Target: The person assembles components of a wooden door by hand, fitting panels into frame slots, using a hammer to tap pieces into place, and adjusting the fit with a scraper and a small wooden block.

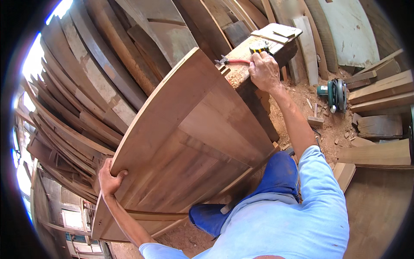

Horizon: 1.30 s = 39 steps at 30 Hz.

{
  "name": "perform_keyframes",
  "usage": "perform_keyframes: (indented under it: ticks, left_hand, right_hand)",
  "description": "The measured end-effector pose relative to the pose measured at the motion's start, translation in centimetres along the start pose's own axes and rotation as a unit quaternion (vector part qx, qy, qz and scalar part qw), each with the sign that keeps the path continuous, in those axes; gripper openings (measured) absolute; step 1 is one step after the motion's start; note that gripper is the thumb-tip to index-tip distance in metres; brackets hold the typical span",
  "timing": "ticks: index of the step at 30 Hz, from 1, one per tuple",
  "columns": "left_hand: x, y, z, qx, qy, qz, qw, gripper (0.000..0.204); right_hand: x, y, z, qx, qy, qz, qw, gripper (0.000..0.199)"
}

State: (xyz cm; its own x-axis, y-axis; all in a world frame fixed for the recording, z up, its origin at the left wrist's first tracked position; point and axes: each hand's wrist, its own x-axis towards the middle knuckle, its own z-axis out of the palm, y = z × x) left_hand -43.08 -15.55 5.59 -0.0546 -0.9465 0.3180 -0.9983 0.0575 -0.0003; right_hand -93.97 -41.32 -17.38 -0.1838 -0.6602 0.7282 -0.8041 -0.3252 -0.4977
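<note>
A large wooden door panel (172, 125) made of joined boards stands tilted in front of me. My left hand (111, 177) grips its left edge, with the thumb lying on the near face and the fingers hidden behind. Further off, my right arm stretches out over a sawdust-strewn wooden bench (280, 32). There my right hand (264, 71) is closed at a yellow and black tape measure (259, 46), its fingertips partly hidden. Pliers with red handles (235, 61) lie beside that hand on the bench, the handle ends reaching to its fingers.
Many long planks (97, 56) lean along the left and back. A green corded power tool (332, 95) sits on the sawdust-covered floor (302, 125) at the right, near stacked timber (384, 93) and a small wooden mallet-shaped piece (315, 120). A broad board (375, 207) lies at lower right.
</note>
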Motion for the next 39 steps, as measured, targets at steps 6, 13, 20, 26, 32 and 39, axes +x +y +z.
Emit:
perform_keyframes:
  ticks: [6,13,20,26,32,39]
  left_hand:
    - [0.1,-0.2,0.4,0.002,-0.005,0.0,1.0,0.069]
    - [0.1,-0.3,0.2,-0.002,-0.02,-0.009,1.0,0.07]
    - [0.4,0.0,0.3,-0.001,-0.014,-0.01,1.0,0.069]
    - [0.3,-0.6,0.5,-0.006,-0.03,-0.016,0.999,0.067]
    - [0.4,-0.4,0.2,-0.041,-0.016,-0.027,0.999,0.07]
    - [0.5,-0.2,0.3,-0.046,-0.039,-0.047,0.997,0.074]
  right_hand:
    - [-0.3,0.5,0.0,0.021,0.005,-0.013,1.0,0.017]
    - [-0.5,0.3,-0.1,0.052,0.012,0.007,0.999,0.017]
    - [-1.2,0.0,-1.6,0.108,0.04,0.024,0.993,0.019]
    - [3.9,0.6,-4.9,-0.044,-0.01,-0.025,0.999,0.062]
    - [7.7,3.5,-3.9,-0.061,-0.246,0.015,0.967,0.061]
    - [8.5,10.9,-3.9,0.06,-0.007,-0.027,0.998,0.058]
